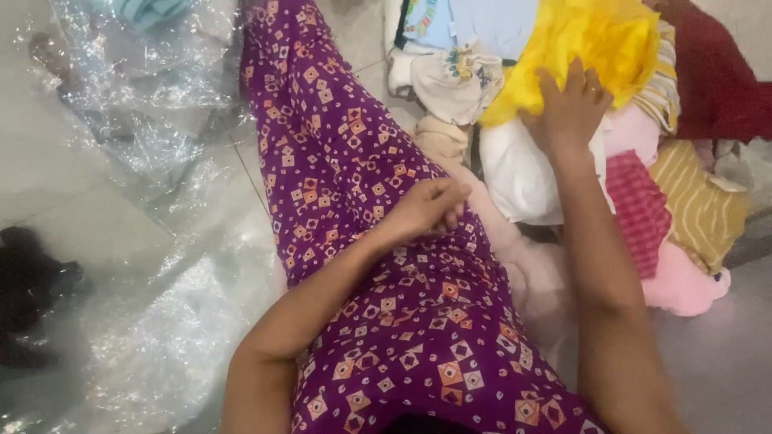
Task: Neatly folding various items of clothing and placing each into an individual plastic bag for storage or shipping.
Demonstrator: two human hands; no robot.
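Note:
My right hand [569,108] reaches forward onto a heap of clothes, its spread fingers resting on a bright yellow garment [579,36] and a white cloth [519,173] below it; whether it grips either is unclear. My left hand [430,209] lies loosely curled on my outstretched leg, which is covered in purple patterned fabric [338,161], and holds nothing. A pink checked cloth [639,205] and a yellow striped cloth [700,205] lie just right of my right forearm.
Crinkled clear plastic sheeting [153,265] covers the tiled floor at left. A dark object [28,281] sits at the left edge. A dark red cloth [716,80] and light blue and cream garments [454,48] lie in the heap at the top right.

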